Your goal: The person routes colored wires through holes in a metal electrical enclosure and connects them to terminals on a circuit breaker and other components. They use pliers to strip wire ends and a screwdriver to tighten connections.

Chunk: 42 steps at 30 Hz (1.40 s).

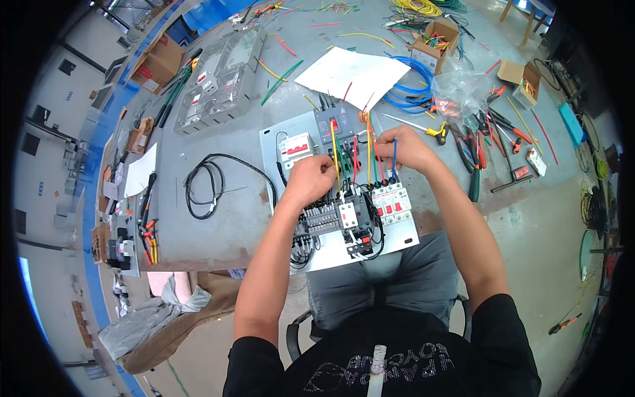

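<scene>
A white metal mounting plate (270, 142) carrying electrical parts lies at the table's front edge, slightly over my lap. At its middle, my left hand (313, 177) has its fingers closed beside the upright yellow and green wires (336, 149); their tips are hidden. On the other side, my right hand (405, 148) is closed in a pinch next to a red wire (378, 159) and a blue wire (395, 155); what it grips is too small to tell. Below stand white breakers with red switches (393, 204), a contactor (350, 215) and a terminal strip (321, 220). Behind are a grey breaker (333, 124) and a white breaker (296, 149).
Left of the plate lies a coiled black cable (204, 188); beyond it, a clear-lidded box (221, 79). White paper (350, 74) and a blue wire coil (421, 86) lie behind. Pliers (473, 155), a yellow-handled screwdriver (438, 133) and small cartons (519, 79) sit right.
</scene>
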Each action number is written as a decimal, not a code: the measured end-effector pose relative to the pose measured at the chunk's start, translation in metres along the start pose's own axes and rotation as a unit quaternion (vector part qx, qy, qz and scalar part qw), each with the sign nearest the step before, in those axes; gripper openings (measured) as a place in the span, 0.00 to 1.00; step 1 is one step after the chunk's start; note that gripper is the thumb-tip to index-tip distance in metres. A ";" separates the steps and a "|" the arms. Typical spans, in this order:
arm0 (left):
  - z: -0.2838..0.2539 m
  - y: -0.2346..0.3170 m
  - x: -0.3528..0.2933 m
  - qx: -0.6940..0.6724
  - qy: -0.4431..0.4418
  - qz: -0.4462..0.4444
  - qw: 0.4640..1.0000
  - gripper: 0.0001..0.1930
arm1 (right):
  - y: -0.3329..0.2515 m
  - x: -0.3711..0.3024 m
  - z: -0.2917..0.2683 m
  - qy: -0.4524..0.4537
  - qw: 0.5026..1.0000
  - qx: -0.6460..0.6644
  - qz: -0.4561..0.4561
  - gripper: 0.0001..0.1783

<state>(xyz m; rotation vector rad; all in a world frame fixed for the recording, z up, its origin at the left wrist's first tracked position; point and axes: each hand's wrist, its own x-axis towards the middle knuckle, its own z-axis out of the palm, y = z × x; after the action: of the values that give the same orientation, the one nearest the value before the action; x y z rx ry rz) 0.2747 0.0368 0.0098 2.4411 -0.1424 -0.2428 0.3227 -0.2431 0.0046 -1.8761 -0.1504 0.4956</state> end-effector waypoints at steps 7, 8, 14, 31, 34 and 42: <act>-0.011 0.028 0.020 0.078 -0.084 -0.117 0.986 0.31 | -0.018 0.026 0.002 -0.080 0.978 -0.192 0.001 0.20; -0.011 0.029 0.022 0.090 -0.090 -0.124 0.984 0.31 | -0.021 0.026 0.006 -0.067 0.967 -0.243 -0.041 0.21; 0.001 0.057 0.006 0.218 0.024 -0.066 0.973 0.22 | -0.016 0.024 0.012 -0.056 0.956 -0.273 -0.095 0.25; 0.017 0.068 0.001 0.239 0.046 -0.027 0.970 0.20 | -0.010 0.022 0.016 -0.096 0.986 -0.132 -0.029 0.13; 0.020 0.069 0.004 0.202 0.051 -0.046 0.977 0.23 | -0.003 0.024 0.017 -0.103 0.989 -0.103 -0.035 0.10; 0.031 0.041 0.007 0.088 0.057 -0.033 0.994 0.15 | -0.010 0.021 0.019 -0.108 0.991 -0.085 -0.006 0.08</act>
<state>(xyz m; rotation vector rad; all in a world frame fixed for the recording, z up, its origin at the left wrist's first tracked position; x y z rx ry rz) 0.2735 -0.0152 0.0115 2.6306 -0.0334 -0.1251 0.3358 -0.2160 0.0029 -1.9830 -0.3562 0.6959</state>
